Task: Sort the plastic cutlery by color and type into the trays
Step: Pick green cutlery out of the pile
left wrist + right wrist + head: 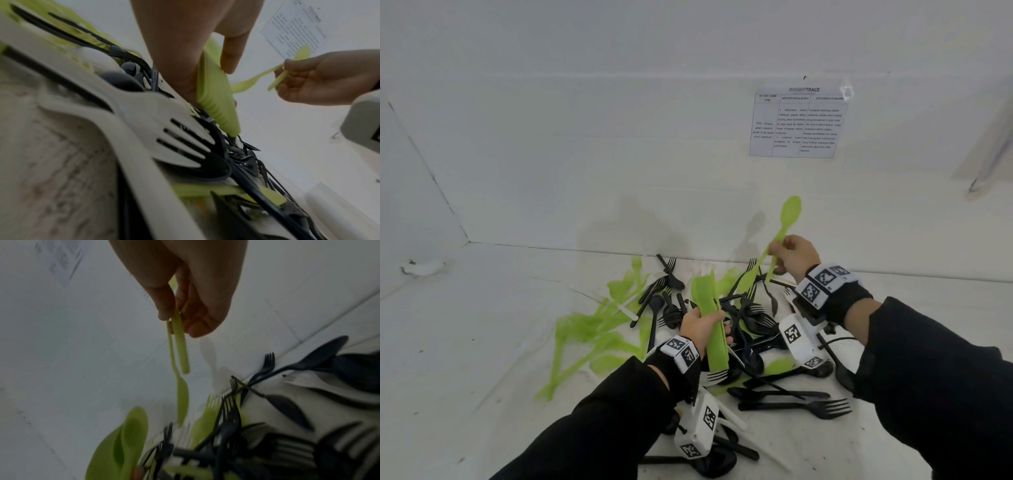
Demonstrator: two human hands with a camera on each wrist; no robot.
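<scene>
left hand (703, 327) gripping green stack (714, 329), right hand (796, 255) — two green spoons (784, 229)

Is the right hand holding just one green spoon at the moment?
No, the right hand pinches two green spoons by their handles, one pointing up and one hanging down.

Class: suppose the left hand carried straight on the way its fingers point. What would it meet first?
Probably the mixed cutlery pile just beyond the left hand, which grips a stack of green spoons; depth is unclear.
</scene>
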